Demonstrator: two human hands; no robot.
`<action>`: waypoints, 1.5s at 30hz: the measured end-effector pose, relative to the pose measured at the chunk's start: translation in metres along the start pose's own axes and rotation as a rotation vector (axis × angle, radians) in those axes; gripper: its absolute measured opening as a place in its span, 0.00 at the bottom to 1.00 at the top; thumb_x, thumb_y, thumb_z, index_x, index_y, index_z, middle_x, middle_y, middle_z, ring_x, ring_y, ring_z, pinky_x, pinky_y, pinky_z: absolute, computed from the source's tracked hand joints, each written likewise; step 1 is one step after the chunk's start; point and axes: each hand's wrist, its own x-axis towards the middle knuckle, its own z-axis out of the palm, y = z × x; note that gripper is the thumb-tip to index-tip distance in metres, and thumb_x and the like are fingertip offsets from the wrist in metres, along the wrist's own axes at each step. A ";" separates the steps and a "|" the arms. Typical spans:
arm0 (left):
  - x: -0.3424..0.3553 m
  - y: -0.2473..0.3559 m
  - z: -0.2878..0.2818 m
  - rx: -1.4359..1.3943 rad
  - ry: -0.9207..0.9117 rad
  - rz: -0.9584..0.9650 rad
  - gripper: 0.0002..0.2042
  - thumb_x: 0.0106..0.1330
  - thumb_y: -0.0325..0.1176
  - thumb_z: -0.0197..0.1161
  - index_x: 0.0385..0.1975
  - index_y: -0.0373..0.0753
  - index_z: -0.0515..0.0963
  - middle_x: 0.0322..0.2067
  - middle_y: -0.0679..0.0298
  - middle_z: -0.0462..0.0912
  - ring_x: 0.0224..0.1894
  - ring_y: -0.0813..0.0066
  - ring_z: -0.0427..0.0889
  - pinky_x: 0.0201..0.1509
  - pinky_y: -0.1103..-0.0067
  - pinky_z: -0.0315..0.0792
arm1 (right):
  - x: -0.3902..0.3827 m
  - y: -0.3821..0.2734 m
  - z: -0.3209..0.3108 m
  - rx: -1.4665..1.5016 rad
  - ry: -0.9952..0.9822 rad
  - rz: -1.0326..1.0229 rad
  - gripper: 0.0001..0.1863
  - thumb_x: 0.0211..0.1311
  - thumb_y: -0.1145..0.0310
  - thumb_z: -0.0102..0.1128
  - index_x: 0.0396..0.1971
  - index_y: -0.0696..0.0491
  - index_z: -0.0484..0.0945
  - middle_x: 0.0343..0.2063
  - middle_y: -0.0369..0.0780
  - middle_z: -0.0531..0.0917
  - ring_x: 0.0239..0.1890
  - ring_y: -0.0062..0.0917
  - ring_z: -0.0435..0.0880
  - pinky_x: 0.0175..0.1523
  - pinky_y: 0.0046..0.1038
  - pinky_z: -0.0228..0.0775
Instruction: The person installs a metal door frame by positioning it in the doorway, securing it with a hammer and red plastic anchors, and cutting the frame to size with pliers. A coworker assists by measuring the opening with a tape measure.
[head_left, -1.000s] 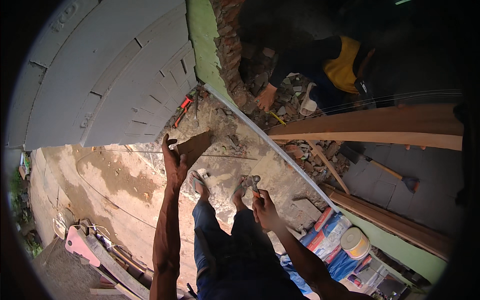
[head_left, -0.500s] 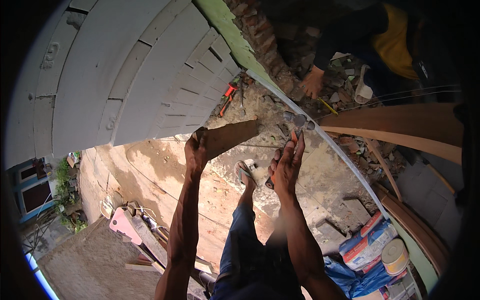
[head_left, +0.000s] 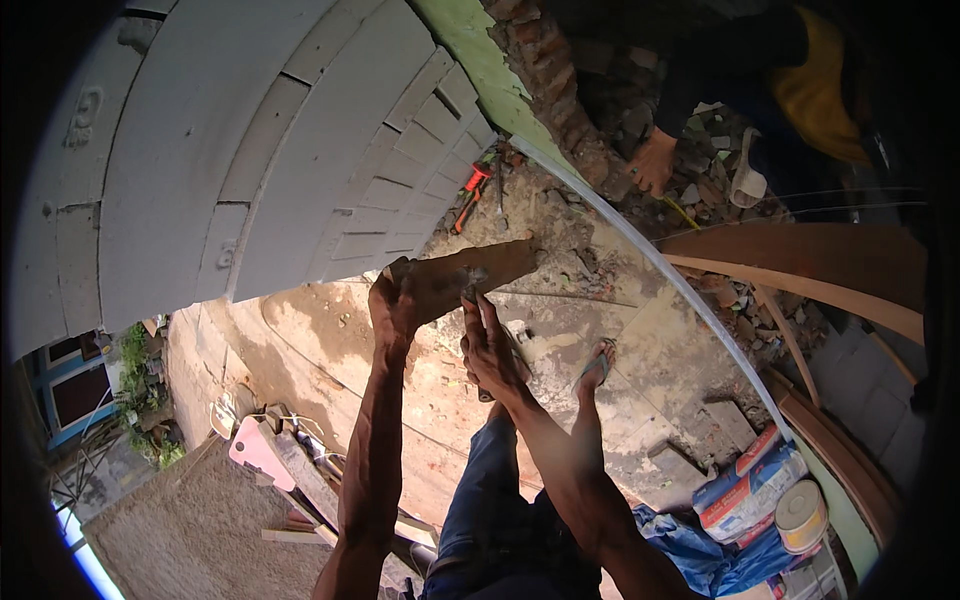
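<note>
Near the middle, my left hand [head_left: 394, 300] grips the left end of a flat, rough brown piece [head_left: 505, 258], held out horizontally beside the grey block wall [head_left: 300, 170]. My right hand [head_left: 488, 355] is closed around a hammer [head_left: 474, 282], whose head lies over the lower middle of that piece, blurred and partly hidden by it or by my fingers. My feet in sandals [head_left: 598, 362] stand on the dusty concrete floor below.
A co-worker's hand [head_left: 655, 160] reaches into rubble at upper right. Also visible: red-handled tools [head_left: 476, 178], a long metal bar [head_left: 680, 280], timber beams [head_left: 820, 260], sacks [head_left: 735, 490], a bucket [head_left: 800, 512], and stacked scrap with a pink piece [head_left: 258, 450] at lower left.
My right hand and hammer have swung from the right over to the brown piece. My left hand and the piece moved rightward in view, as did the surroundings over the last second.
</note>
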 end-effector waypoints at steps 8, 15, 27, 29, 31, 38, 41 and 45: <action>0.000 0.009 0.006 0.042 0.075 0.011 0.17 0.73 0.33 0.62 0.55 0.27 0.77 0.47 0.56 0.85 0.49 0.69 0.81 0.55 0.74 0.74 | -0.005 0.001 0.021 0.093 0.120 -0.095 0.28 0.82 0.59 0.42 0.76 0.37 0.50 0.40 0.32 0.78 0.20 0.11 0.67 0.22 0.17 0.61; 0.013 0.011 0.002 0.064 0.075 -0.054 0.18 0.72 0.32 0.62 0.56 0.28 0.78 0.48 0.54 0.85 0.49 0.67 0.83 0.56 0.73 0.75 | -0.010 0.037 -0.013 -0.606 0.097 -0.459 0.26 0.81 0.65 0.46 0.74 0.44 0.59 0.53 0.41 0.84 0.35 0.19 0.80 0.38 0.21 0.71; 0.025 0.048 0.009 0.782 -0.135 0.005 0.23 0.63 0.43 0.71 0.47 0.29 0.80 0.40 0.44 0.86 0.42 0.42 0.86 0.48 0.63 0.77 | -0.125 0.047 -0.262 -1.187 0.194 0.392 0.37 0.68 0.65 0.55 0.76 0.49 0.53 0.39 0.46 0.83 0.35 0.42 0.85 0.38 0.36 0.76; 0.018 0.058 0.015 0.713 -0.077 0.236 0.22 0.62 0.43 0.71 0.46 0.31 0.81 0.37 0.46 0.87 0.40 0.42 0.86 0.47 0.62 0.77 | -0.135 0.021 -0.260 -1.224 0.251 0.475 0.37 0.70 0.64 0.52 0.76 0.50 0.52 0.41 0.48 0.84 0.38 0.40 0.86 0.41 0.36 0.78; 0.012 0.065 0.023 0.820 -0.121 0.122 0.21 0.61 0.43 0.71 0.46 0.33 0.81 0.37 0.47 0.87 0.40 0.44 0.86 0.46 0.62 0.77 | -0.141 -0.006 -0.259 -1.162 0.325 0.549 0.37 0.68 0.65 0.53 0.76 0.50 0.52 0.40 0.48 0.85 0.39 0.40 0.87 0.41 0.36 0.78; 0.015 0.065 0.036 0.907 -0.123 0.110 0.18 0.59 0.41 0.72 0.46 0.38 0.84 0.37 0.51 0.87 0.40 0.48 0.87 0.44 0.63 0.78 | -0.151 0.003 -0.306 -1.200 0.395 0.504 0.38 0.66 0.68 0.55 0.74 0.50 0.54 0.38 0.50 0.85 0.37 0.45 0.87 0.41 0.39 0.78; 0.019 0.062 0.032 0.810 -0.135 0.100 0.18 0.58 0.38 0.73 0.45 0.36 0.84 0.38 0.49 0.87 0.40 0.52 0.87 0.45 0.66 0.78 | -0.151 0.034 -0.334 -1.278 0.351 0.344 0.36 0.68 0.70 0.54 0.75 0.50 0.53 0.32 0.45 0.82 0.32 0.36 0.83 0.36 0.34 0.73; 0.021 0.057 0.028 0.720 -0.131 0.243 0.18 0.59 0.30 0.73 0.48 0.32 0.80 0.45 0.50 0.87 0.46 0.52 0.85 0.55 0.67 0.76 | -0.142 0.056 -0.347 -0.911 0.287 0.271 0.34 0.73 0.72 0.49 0.76 0.50 0.52 0.34 0.41 0.78 0.28 0.27 0.76 0.33 0.28 0.68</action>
